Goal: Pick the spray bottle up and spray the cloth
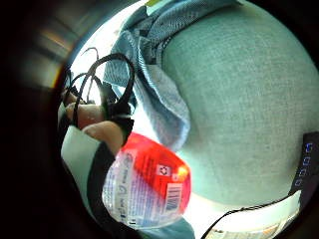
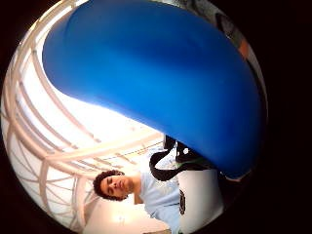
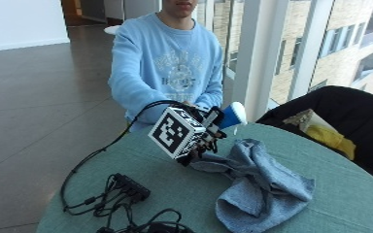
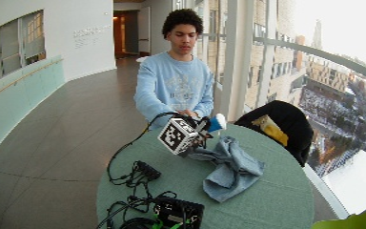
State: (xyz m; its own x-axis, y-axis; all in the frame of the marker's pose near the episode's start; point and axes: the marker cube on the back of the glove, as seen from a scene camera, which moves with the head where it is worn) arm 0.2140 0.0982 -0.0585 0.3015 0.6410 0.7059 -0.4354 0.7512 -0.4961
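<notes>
Near edge of the round desk [image 3: 342,194]: a black cable tangle [image 3: 118,191]. Beyond it, mid-desk, the grey-blue cloth [image 3: 264,187] is seen crumpled in a loose heap; it is judged soft, limp and light. At the far edge, the spray bottle [image 3: 231,115] is held lifted in the gloved right hand [image 3: 202,138], fingers curled round its body, blue head toward the cloth. The bottle is judged rigid, smooth plastic, possibly slippery; the narrow neck under the head is judged best for the grip.
</notes>
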